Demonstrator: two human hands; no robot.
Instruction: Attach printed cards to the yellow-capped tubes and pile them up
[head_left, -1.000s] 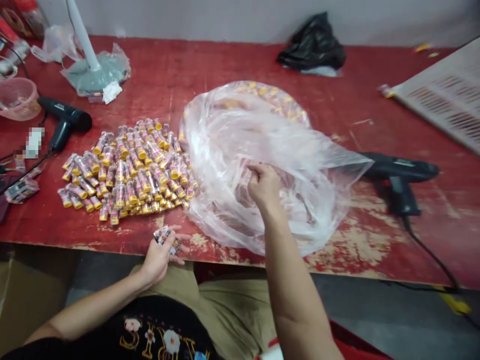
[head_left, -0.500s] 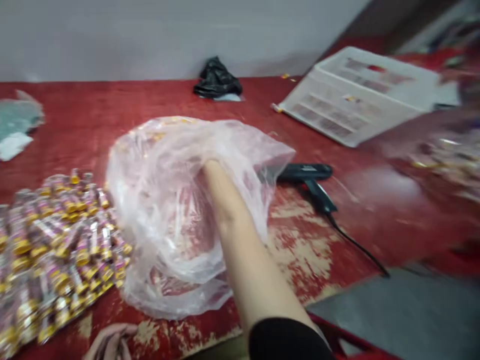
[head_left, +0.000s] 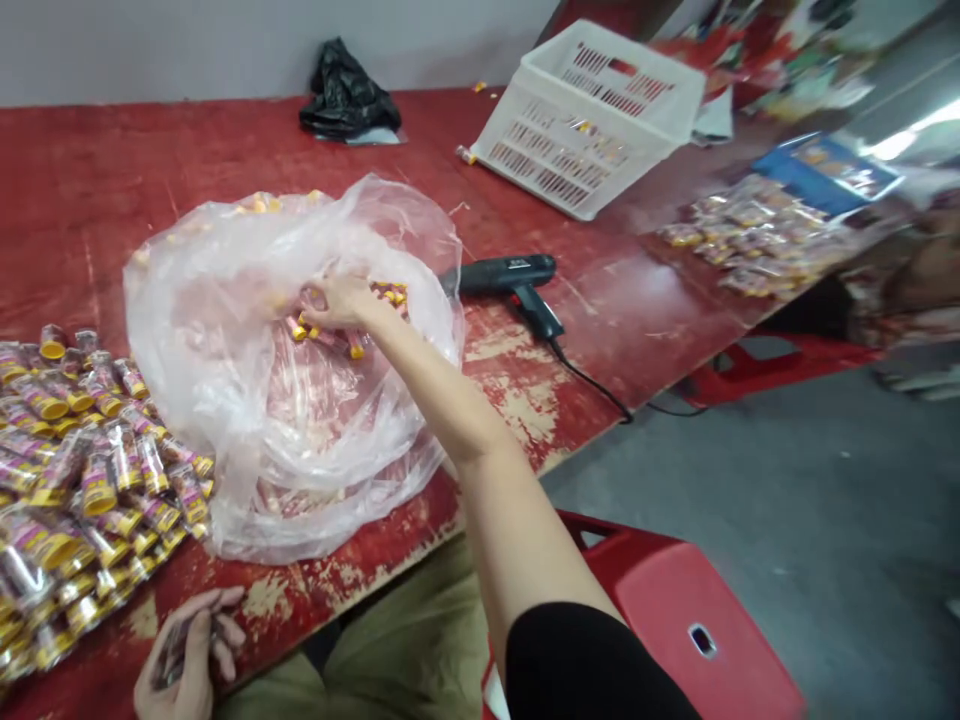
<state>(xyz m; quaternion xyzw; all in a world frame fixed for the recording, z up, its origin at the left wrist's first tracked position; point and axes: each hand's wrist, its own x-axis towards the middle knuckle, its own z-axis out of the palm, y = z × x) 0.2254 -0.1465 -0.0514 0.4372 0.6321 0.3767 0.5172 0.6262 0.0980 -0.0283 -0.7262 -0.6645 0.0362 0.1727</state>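
Note:
A large clear plastic bag [head_left: 247, 400] lies open on the red table [head_left: 112, 170], with small yellow-capped tubes inside. My right hand [head_left: 339, 301] is reached into the bag's mouth, its fingers closed on a few of those tubes [head_left: 352, 340]. A heap of the same wrapped yellow-capped tubes [head_left: 82, 480] lies on the table to the left of the bag. At the table's near edge my left hand [head_left: 186, 660] holds a small bunch of wrappers or tubes; what exactly they are is unclear.
A black heat gun [head_left: 510, 280] with its cord lies right of the bag. A white slotted crate [head_left: 592, 115] stands at the back right and a black bag [head_left: 346, 98] by the wall. More packets [head_left: 757, 245] lie at the far right. A red stool [head_left: 675, 620] stands below.
The view has swung to the right, bringing the crate and stool into sight. My right hand went deeper into the bag and now grips tubes. The left hand stays at the table edge.

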